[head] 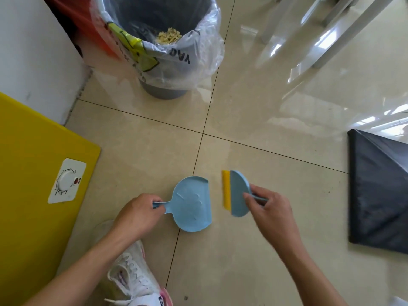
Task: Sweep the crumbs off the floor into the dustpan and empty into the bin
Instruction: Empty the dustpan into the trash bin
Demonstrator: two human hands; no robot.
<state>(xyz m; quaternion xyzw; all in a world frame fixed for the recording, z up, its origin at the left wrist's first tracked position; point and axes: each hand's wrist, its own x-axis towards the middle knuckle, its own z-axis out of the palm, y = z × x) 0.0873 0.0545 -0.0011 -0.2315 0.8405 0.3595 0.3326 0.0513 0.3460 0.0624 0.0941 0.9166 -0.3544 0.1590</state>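
Left hand (141,214) clamped on dustpan (192,204) handle, pan flat on floor (276,173). Right hand (268,208) gripped brush (237,193), just beside pan's open edge. Lined bin (163,43) well apart, bare tile between.

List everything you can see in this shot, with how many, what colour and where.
dustpan: one, light blue, on the floor tiles, centre
brush: one, light blue with yellow bristles, right of the dustpan
bin: one, grey with a clear liner, top centre
crumbs: a pale yellow pile, inside the bin
yellow panel: one, with a white dial, left
black sheet: one, folded, right edge
shoe: one, white and pink, bottom centre
left hand: holds the dustpan handle
right hand: holds the brush handle
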